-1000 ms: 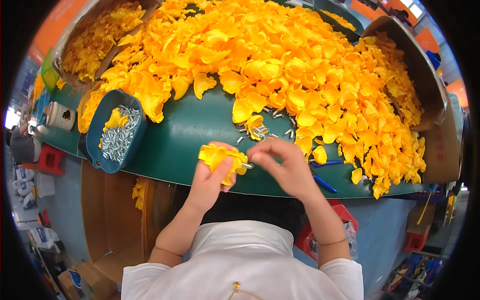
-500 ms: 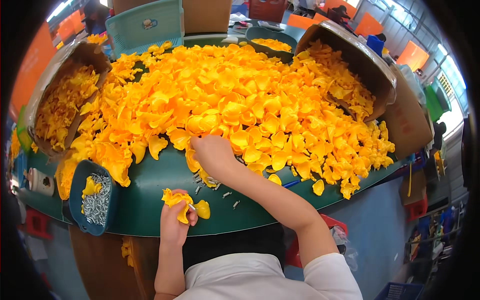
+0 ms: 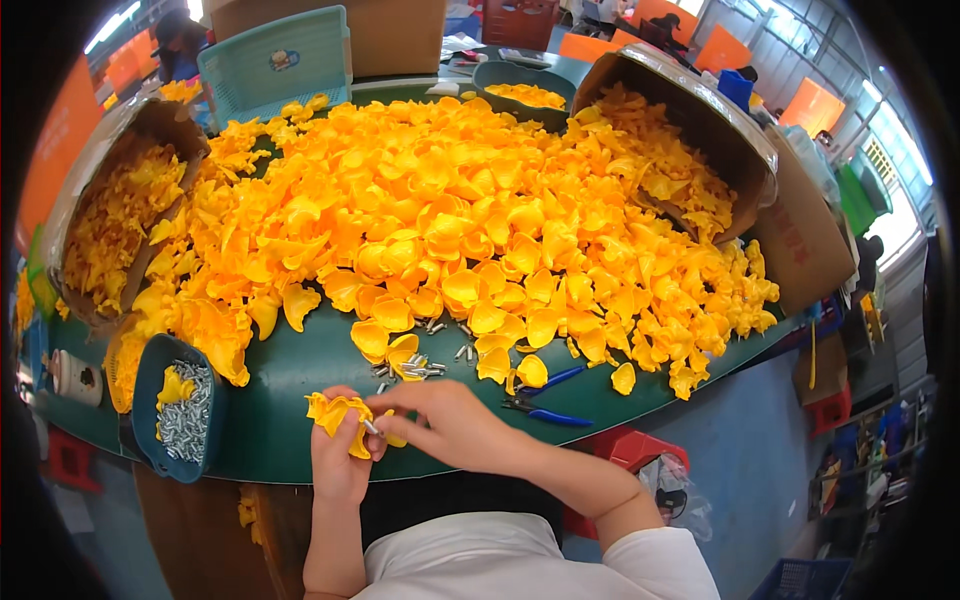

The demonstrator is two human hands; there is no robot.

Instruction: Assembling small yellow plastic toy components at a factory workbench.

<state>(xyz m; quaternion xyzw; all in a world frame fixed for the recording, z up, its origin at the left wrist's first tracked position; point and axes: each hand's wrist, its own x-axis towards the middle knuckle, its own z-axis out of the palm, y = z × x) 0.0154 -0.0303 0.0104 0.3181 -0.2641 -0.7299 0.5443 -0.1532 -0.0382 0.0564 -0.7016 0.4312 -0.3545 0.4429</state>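
Near the table's front edge my left hand is closed on a ruffled yellow plastic piece. A small silver metal pin sticks out beside its fingers. My right hand has come up against the left one, thumb and fingers bent together over the pin's side. What its fingertips grip is hidden. Part of a smooth yellow plastic piece shows under the right fingers. Just beyond the hands, several loose metal pins lie by yellow petal-shaped pieces.
A large heap of yellow plastic pieces covers the green table. A teal bin of metal pins stands left. Blue-handled pliers lie right. Tipped cardboard boxes flank the heap, with a light teal basket behind.
My right hand has drawn back from the heap's near edge to meet my left hand. The left hand keeps its yellow piece. The pliers and more loose pins have come into sight.
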